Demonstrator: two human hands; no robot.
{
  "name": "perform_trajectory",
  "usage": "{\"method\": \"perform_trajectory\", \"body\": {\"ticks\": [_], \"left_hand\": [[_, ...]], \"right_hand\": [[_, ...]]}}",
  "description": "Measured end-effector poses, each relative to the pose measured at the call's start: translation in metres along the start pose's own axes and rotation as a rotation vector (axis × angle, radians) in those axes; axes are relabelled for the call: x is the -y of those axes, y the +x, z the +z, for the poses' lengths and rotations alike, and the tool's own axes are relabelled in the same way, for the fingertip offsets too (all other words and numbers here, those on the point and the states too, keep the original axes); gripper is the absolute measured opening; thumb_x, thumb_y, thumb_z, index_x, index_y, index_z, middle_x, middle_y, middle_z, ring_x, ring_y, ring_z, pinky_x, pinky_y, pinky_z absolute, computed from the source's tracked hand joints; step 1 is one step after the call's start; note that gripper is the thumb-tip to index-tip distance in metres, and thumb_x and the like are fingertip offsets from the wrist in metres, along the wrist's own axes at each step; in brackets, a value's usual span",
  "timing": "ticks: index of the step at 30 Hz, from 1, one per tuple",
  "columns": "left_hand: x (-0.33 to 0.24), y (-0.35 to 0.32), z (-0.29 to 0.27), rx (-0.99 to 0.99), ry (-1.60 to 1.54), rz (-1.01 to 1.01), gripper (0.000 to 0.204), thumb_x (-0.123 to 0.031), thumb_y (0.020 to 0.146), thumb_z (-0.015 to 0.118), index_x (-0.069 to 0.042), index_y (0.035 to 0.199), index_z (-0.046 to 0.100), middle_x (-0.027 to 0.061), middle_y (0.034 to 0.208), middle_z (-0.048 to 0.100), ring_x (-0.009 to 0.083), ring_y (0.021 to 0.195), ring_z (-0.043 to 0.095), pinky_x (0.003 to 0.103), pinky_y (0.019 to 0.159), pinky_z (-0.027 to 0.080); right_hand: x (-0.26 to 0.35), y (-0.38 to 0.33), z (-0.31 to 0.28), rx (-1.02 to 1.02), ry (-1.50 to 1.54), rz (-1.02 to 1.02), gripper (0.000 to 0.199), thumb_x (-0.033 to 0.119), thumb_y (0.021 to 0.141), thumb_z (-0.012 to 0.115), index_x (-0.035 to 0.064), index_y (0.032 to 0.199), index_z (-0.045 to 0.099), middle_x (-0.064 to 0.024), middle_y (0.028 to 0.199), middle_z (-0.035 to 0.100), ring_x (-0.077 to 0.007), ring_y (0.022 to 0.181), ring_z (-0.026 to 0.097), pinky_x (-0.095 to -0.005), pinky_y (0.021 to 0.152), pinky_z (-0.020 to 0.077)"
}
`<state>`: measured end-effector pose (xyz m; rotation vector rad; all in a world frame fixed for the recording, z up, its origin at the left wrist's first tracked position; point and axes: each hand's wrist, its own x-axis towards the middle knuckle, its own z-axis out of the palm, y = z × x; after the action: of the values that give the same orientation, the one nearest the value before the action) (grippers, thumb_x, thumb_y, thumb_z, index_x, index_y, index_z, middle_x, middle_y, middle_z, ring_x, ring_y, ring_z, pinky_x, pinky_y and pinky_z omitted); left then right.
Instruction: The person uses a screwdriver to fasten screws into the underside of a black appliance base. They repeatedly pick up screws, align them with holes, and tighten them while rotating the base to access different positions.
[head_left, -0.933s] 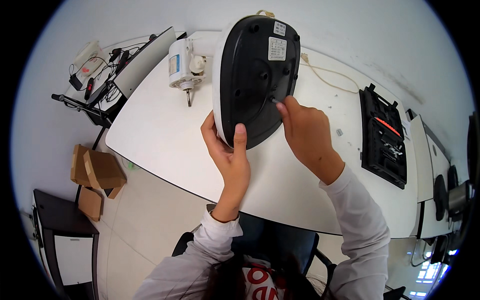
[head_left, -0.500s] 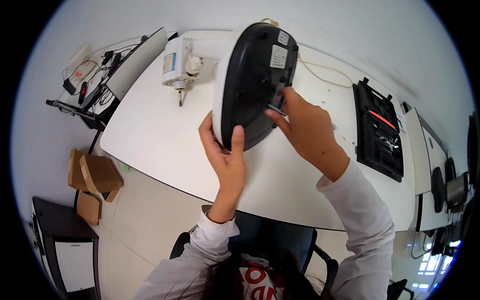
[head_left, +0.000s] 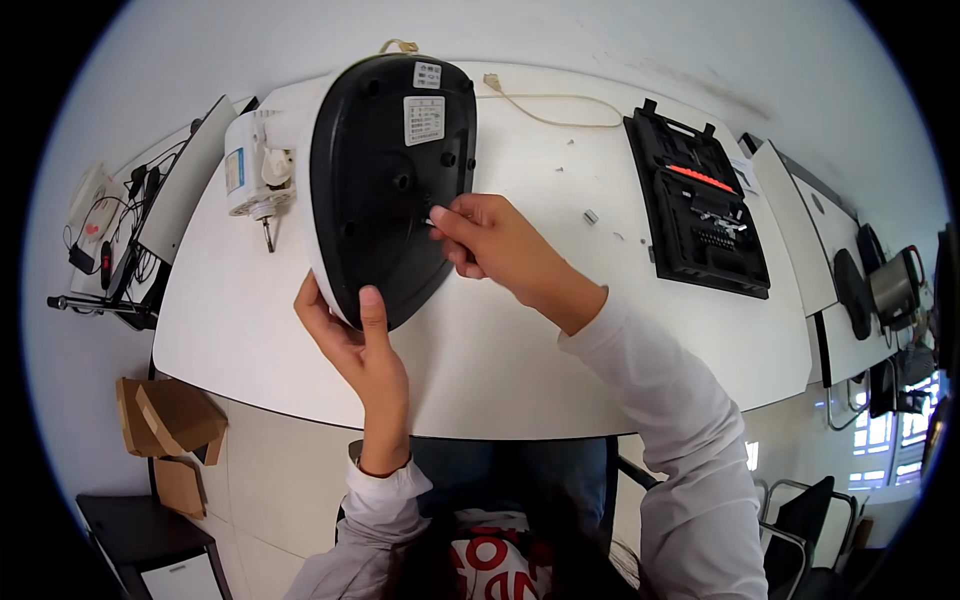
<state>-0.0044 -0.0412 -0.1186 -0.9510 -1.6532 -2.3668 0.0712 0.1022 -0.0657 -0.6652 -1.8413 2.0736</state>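
Appliance base (head_left: 385, 180) above left hand (head_left: 355, 345); right hand (head_left: 490, 240) touching.

Both hands (head_left: 365, 345) tilt a black-bottomed appliance (head_left: 390, 180) over the white table (head_left: 520, 360).

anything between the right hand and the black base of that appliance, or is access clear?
Nothing visible blocks it. The right hand already has its fingertips at the black base, pinching a small pale item I can't identify. The left hand grips the base's lower edge from below, clear of that spot.
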Motion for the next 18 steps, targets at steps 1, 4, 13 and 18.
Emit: {"method": "perform_trajectory", "body": {"ticks": [1, 4, 13, 18], "left_hand": [[0.000, -0.001, 0.000, -0.001, 0.013, 0.002, 0.042, -0.021, 0.097, 0.056, 0.000, 0.129, 0.040, 0.0098, 0.126, 0.048, 0.0154, 0.113, 0.048, 0.028, 0.099, 0.037], [0.001, 0.000, 0.000, 0.005, 0.036, 0.001, 0.042, -0.023, 0.097, 0.056, 0.000, 0.129, 0.041, 0.0100, 0.126, 0.048, 0.0161, 0.115, 0.047, 0.030, 0.100, 0.037], [-0.003, 0.000, 0.002, -0.021, 0.040, -0.024, 0.044, -0.025, 0.099, 0.055, 0.000, 0.131, 0.039, 0.0101, 0.129, 0.046, 0.0174, 0.117, 0.047, 0.031, 0.102, 0.037], [0.000, -0.001, 0.002, -0.015, 0.057, -0.019, 0.044, -0.024, 0.098, 0.055, 0.000, 0.131, 0.039, 0.0099, 0.129, 0.046, 0.0171, 0.117, 0.047, 0.030, 0.102, 0.037]], "right_hand": [[-0.001, 0.003, -0.004, 0.065, 0.207, 0.109, 0.022, 0.023, 0.098, 0.056, 0.0012, 0.093, 0.054, 0.0025, 0.064, 0.051, -0.0094, 0.050, 0.044, -0.0211, 0.046, 0.0332], [-0.003, 0.004, -0.015, 0.159, 0.491, 0.279, 0.026, 0.026, 0.098, 0.055, -0.0003, 0.093, 0.055, 0.0030, 0.064, 0.049, -0.0073, 0.052, 0.040, -0.0188, 0.048, 0.0320], [0.007, -0.017, 0.013, -0.313, -1.284, -0.587, 0.027, 0.028, 0.095, 0.056, 0.0034, 0.084, 0.053, -0.0080, 0.062, 0.061, -0.0197, 0.050, 0.060, -0.0288, 0.048, 0.0451], [-0.003, -0.018, 0.018, -0.364, -1.594, -0.723, 0.022, 0.021, 0.092, 0.059, 0.0042, 0.082, 0.050, -0.0116, 0.063, 0.062, -0.0284, 0.050, 0.060, -0.0346, 0.045, 0.0465]]}}
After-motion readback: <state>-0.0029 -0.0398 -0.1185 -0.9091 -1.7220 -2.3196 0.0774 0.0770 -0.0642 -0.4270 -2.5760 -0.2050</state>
